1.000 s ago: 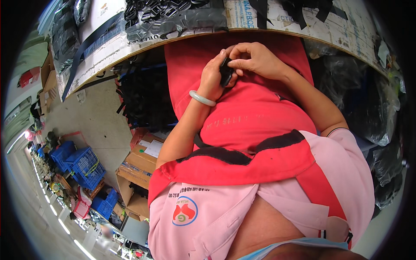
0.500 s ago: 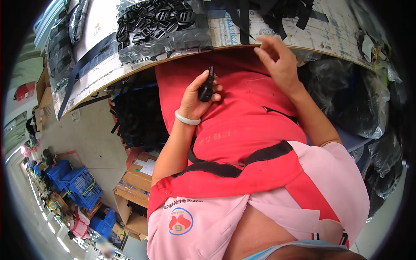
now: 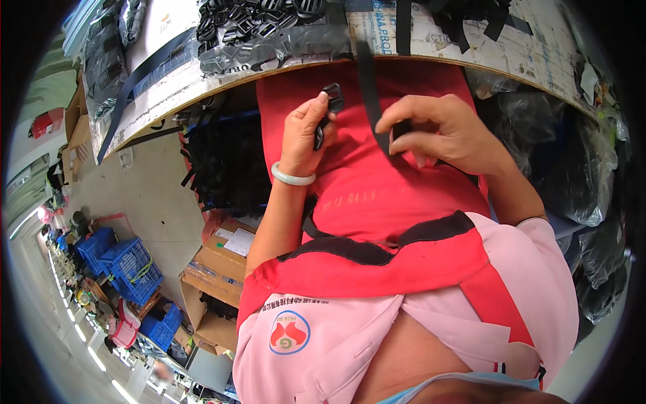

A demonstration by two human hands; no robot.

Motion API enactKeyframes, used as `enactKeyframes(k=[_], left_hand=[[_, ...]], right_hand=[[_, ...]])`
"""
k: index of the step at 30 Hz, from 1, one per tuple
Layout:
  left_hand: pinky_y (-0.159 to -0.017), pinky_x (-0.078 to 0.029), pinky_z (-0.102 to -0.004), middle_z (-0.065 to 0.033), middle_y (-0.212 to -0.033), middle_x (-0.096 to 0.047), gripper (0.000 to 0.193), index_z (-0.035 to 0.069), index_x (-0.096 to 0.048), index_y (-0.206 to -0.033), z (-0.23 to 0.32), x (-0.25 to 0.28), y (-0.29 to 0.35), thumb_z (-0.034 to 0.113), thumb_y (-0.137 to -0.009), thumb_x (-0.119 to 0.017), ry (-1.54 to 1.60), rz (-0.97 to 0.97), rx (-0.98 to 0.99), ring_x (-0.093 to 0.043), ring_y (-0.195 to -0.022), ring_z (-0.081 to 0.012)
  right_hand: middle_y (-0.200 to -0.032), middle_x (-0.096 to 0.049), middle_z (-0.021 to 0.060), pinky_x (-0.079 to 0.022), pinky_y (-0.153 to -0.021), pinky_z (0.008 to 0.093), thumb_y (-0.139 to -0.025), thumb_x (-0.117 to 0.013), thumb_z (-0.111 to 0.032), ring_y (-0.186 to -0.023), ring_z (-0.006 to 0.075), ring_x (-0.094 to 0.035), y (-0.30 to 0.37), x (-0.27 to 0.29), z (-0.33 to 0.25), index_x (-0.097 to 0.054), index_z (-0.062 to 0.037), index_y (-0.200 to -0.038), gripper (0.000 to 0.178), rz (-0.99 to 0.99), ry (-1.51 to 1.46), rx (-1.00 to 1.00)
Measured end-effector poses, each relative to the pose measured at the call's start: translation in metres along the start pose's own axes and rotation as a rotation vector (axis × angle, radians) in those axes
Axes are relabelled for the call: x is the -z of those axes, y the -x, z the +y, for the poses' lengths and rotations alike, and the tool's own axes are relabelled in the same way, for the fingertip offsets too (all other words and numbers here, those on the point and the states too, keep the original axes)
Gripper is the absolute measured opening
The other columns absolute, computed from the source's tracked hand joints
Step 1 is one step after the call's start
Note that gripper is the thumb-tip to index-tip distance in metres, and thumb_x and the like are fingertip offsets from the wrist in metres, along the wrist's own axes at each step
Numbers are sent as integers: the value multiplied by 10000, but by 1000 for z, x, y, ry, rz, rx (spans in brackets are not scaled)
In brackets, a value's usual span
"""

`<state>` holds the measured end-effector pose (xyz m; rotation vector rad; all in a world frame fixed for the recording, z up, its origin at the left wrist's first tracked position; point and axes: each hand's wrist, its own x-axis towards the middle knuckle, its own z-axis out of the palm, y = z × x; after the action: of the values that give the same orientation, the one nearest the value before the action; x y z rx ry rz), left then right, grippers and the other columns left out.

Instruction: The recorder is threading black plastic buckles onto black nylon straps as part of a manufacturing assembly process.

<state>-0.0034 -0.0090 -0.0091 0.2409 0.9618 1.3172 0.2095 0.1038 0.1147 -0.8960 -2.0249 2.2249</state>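
Observation:
Over my lap, my left hand [image 3: 304, 138] is closed on black plastic buckles. One buckle [image 3: 333, 98] with a slot sticks up between thumb and forefinger, and another dark piece [image 3: 320, 137] shows against the palm, partly hidden. To its right, my right hand [image 3: 451, 131] has thumb and fingers closed round a black webbing strap [image 3: 368, 87]. The strap runs up from those fingers toward the table edge, slightly blurred. Buckle and strap are apart, with a short gap between them.
A curved table edge [image 3: 168, 108] crosses ahead of me. On it lie a pile of black buckles [image 3: 259, 19] in clear plastic and more black straps [image 3: 464, 20]. Plastic-wrapped bundles [image 3: 572, 155] stand at right; cardboard boxes [image 3: 219, 259] and blue crates [image 3: 131, 269] are at left.
My right hand has come back from the table edge toward my lap, bringing a black strap. In my left hand a buckle now stands up at the fingertips. The whole view has shifted slightly.

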Motion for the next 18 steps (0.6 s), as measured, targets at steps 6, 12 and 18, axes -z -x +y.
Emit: enactKeyframes(k=[6,12,18], left_hand=[[-459,-341,-174,25,-667,-593,139,7,-697,-910,2,-27,9,144,-888,-684,-458,240,-256,-461,-524,-17],[-515,-392,-204,11,-683,-587,114,-20,-695,-918,-10,-30,6,39,-823,-718,-740,197,-479,-504,-601,-40],[-516,-417,-220,-33,-711,-593,117,-33,-675,-918,-8,-32,-1,-13,-806,-701,-1040,155,-669,-535,-602,-72]], right_hand=[[-785,-650,31,-462,-494,186,-896,-641,-133,-579,57,-587,-23,-16,65,-634,-8,-930,130,24,-330,-105],[-701,-619,28,-462,-455,184,-924,-627,-204,-532,58,-586,-46,-10,60,-620,13,-907,219,170,-315,-94],[-719,-633,33,-462,-451,188,-921,-641,-225,-528,53,-578,-60,-8,80,-623,0,-937,226,217,-450,-73]])
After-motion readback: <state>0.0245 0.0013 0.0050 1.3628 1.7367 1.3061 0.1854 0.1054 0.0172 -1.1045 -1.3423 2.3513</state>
